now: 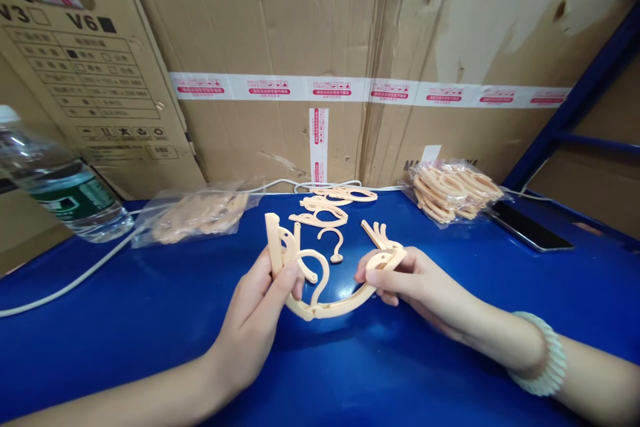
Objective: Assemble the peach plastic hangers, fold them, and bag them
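Observation:
Both hands hold one peach plastic folding hanger point(331, 307) just above the blue table point(150, 307). My left hand point(260, 310) is closed round its left arm, which stands up, with the hook curling beside the fingers. My right hand point(400, 280) pinches the end of the right arm. The two arms meet at a hinge low in the middle. Several more peach hanger parts point(327, 210) lie loose on the table behind the hands.
A clear bag of peach parts point(200, 213) lies at the back left, another bag point(453, 190) at the back right. A water bottle point(60, 183) lies far left, a dark phone point(527, 227) right. A white cable point(65, 283) crosses the table. Cardboard boxes point(320, 47) wall the back.

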The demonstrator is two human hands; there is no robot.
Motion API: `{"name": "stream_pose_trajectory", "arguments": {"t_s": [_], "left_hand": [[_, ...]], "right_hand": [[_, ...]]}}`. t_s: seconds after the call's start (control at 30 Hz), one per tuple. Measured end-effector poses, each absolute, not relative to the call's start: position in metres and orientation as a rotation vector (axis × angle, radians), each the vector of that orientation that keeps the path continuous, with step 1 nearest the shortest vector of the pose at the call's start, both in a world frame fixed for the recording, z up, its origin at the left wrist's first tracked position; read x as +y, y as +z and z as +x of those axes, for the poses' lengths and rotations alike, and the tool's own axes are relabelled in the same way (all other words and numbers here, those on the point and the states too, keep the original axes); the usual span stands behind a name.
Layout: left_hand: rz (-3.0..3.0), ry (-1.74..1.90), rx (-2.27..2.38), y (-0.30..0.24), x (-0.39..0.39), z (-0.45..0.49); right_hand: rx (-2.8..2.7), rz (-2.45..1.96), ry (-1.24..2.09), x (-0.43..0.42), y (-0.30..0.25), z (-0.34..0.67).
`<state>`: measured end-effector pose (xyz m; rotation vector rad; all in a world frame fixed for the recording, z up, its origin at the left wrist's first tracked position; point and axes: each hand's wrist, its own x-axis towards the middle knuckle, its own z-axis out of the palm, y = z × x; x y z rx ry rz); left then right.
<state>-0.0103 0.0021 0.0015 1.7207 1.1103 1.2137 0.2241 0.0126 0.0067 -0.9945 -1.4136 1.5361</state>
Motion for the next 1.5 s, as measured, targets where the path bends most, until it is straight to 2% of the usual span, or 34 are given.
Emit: {"name": "stream_pose_trajectory", "arguments": {"t_s": [0.37,0.57,0.8,1.03,1.5], "left_hand": [[1.726,1.127,1.128,0.002,0.005,-0.012],[1.666,0.755,1.002,0.007,0.000,-0.002],[1.550,0.614,0.804,0.011,0.002,-0.002],[1.441,0.589,0.897,0.003,0.002,0.005],[2.213,0.581,0.816,0.001,0.005,0.002]], "right_hand": [[-1.152,-0.977,1.495,0.030,0.004,0.237],[-1.206,-0.911,1.632,0.023,0.004,0.229],[-1.350,-0.827,1.564,0.019,-0.001,0.224],[-1.744,-0.812,1.141,0.008,-0.001,0.219],[-2.197,-0.564,0.465,0.003,0.000,0.229]]}}
